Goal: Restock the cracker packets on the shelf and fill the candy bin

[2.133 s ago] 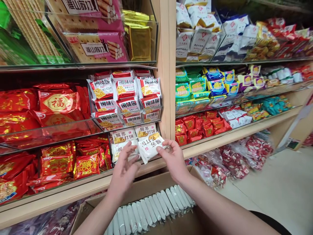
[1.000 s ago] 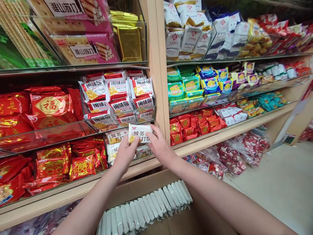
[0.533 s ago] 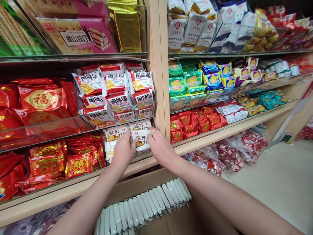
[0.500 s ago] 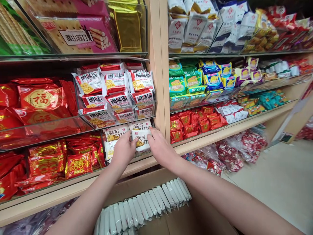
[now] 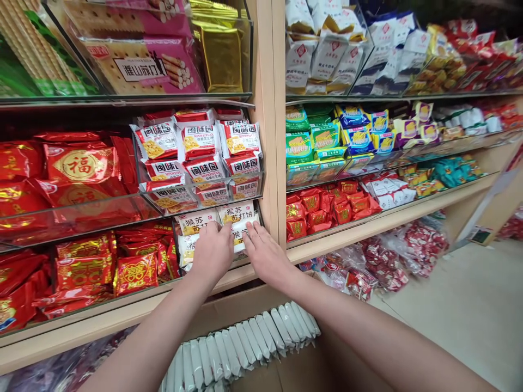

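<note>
Centre of the frame, grip: my left hand [image 5: 214, 247] has its fingers curled at the left end of a white packet [image 5: 240, 234]; how firmly they hold is hidden, so I cannot tell whether the grip is closed. My right hand [image 5: 267, 258] is open, its straightened fingers laid over the packet's right end. The packet, marked with dark characters, lies in the lowest shelf [image 5: 110, 320], in front of matching cracker packets [image 5: 237, 211] that extend behind it and to its left. Directly above, red-and-white packets [image 5: 202, 169] stand stacked in a clear bin. To the right of the hands rises a wooden post [image 5: 272, 136]; to the left, red-and-gold packets [image 5: 135, 274] occupy the same shelf. Lower centre, beneath my forearms: a cardboard carton [image 5: 232, 305] containing a row of upright pale packets [image 5: 245, 345]. Upper left: pink-and-tan packs [image 5: 141, 68] beside gold-wrapped packs [image 5: 223, 60]. Right of the frame, below the shelving: bagged red packets [image 5: 408, 250].
</note>
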A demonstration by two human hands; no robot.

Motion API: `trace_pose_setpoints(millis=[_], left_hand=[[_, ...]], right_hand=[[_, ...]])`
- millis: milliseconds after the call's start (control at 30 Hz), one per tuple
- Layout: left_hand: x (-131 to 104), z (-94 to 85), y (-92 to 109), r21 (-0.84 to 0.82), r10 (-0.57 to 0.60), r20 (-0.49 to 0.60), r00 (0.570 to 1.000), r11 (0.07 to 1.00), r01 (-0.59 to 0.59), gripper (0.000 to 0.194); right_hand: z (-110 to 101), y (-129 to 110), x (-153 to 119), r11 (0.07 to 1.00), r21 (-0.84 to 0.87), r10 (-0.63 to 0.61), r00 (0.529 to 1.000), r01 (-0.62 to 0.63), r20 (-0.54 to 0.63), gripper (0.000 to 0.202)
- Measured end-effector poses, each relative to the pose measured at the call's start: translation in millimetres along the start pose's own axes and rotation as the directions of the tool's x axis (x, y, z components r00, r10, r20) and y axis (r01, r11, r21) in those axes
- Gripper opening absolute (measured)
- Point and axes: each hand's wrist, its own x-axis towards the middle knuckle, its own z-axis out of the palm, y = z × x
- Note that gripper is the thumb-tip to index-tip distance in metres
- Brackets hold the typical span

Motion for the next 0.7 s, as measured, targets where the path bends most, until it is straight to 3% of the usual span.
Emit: trace_pose_setpoints(millis=[267,500,633,700], left_hand=[[-9,1.5,3,0.106,0.152,-0.080,0.985,0.984,-0.143,0.052],[-5,-8.4,-1,0.091,0.206,-0.066,0.976,0.976,-0.200,0.043],[-34,-27.1,-17,0.056,0.254,-0.048,0.966,0.966,-0.252,0.035],[-59,-35.6,-31,-0.022,0.299,-0.091,0.950,0.953,-0.302,0.031]], right_hand=[[-4,-6,-8,0.996,-0.082,-0.042,0.999,0.041,-0.006,0.044],[2,1,-13,0.995,-0.095,-0.045,0.998,0.040,-0.042,0.048],[-8,-3,-21,0.996,-0.018,-0.085,0.991,0.084,-0.102,0.045],[-11,-15,-38,0.976,0.110,-0.183,0.982,0.187,-0.044,0.034]])
